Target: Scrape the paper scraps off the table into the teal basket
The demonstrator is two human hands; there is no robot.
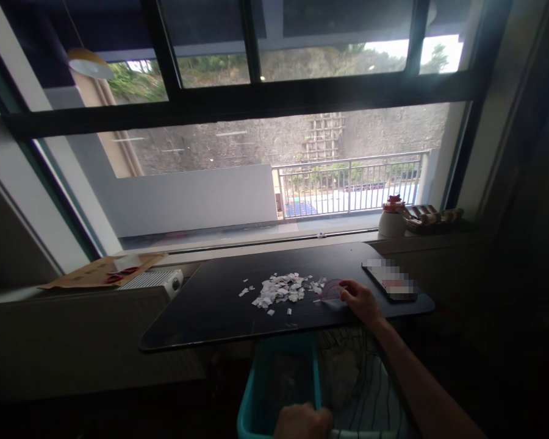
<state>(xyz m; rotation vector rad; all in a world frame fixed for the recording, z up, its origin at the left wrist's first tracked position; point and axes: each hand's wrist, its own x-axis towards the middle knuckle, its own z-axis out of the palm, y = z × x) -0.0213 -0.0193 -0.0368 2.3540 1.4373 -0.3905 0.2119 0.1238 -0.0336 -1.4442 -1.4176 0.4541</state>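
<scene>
A pile of small white paper scraps (281,289) lies in the middle of a dark tabletop (210,311). My right hand (360,301) rests on the table just right of the pile, fingers curled on a thin translucent piece with a reddish edge (332,290). Below the table's front edge, my left hand (303,422) is closed on the rim of a teal bin (260,390) held under the table.
A dark phone-like slab (390,281) lies at the table's right end. On the windowsill stand a white jar with a red lid (392,217) and a small basket (427,218). A brown envelope (100,271) and a white device (158,280) sit at left.
</scene>
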